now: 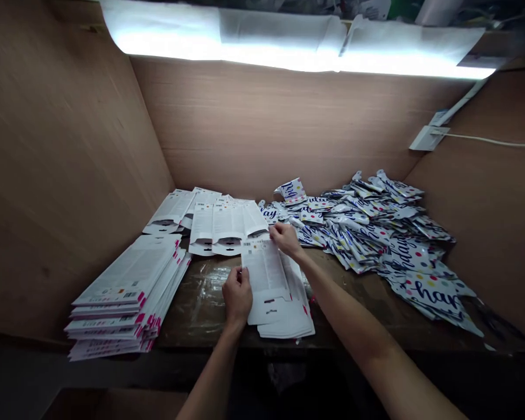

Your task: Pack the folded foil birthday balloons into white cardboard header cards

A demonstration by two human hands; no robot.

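Both my hands are on a flat white printed carton (265, 271) with a hang-hole flap, lying partly over a small stack of similar cartons (295, 324) near the table's front edge. My left hand (237, 296) is closed at the carton's left edge, thumb on top. At its upper right corner, the fingers of my right hand (285, 238) are pinched together; what exactly lies between them is partly hidden. Just beyond, more white cartons (227, 221) lie in an overlapping row, their flap ends toward me. Several have gaping ends.
A tall stack of white cartons with pink corners (122, 280) stands at left. A large heap of dotted, lettered foil packets (367, 224) covers the right side. Wooden panels (266, 122) enclose the table (201, 315). A lit lamp (289, 46) hangs overhead; a cable (490, 139) runs right.
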